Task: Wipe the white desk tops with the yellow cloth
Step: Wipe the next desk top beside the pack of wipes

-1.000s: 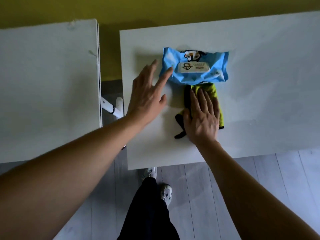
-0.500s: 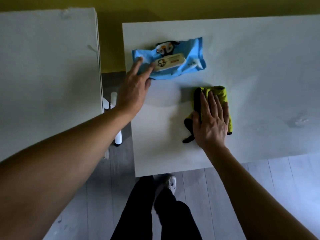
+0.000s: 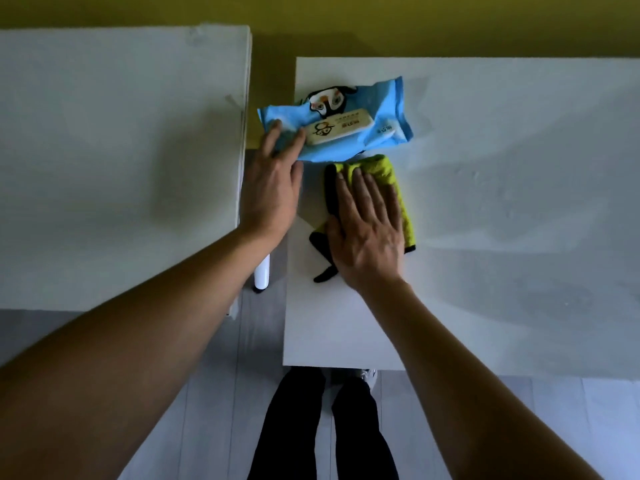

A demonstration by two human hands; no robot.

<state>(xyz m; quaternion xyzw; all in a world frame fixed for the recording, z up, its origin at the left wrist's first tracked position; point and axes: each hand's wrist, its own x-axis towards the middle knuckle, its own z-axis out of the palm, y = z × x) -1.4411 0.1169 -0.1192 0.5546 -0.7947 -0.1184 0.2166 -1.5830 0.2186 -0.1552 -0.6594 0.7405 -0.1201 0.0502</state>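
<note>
On your left, a white desk (image 3: 104, 161) runs out of frame. Your left hand (image 3: 273, 181) lies flat-fingered on the blue wipes pack (image 3: 346, 123), label unreadable. Your right hand (image 3: 369, 230) presses flat, covering most of the yellow cloth (image 3: 384, 168) on the right desk (image 3: 519, 202).

- The right counter (image 3: 485, 237) is plain white, with faint grey smears across its top.
- The left counter (image 3: 104, 168) is the same white, unpatterned.
- The cloth (image 3: 398, 188) is bright yellow-green with a black edge and a black underside showing at its left.
- The wipes packet (image 3: 381, 109) is sky blue, printed with a black-and-white penguin with an orange beak, and carries a cream flap with a dark cartoon mark and small red lettering.
- The wall (image 3: 346, 26) is mustard yellow.
- The floor (image 3: 214, 393) is pale grey planks.
- The trousers (image 3: 294, 427) are black.
- The counter leg (image 3: 262, 275) is white with a black foot.
</note>
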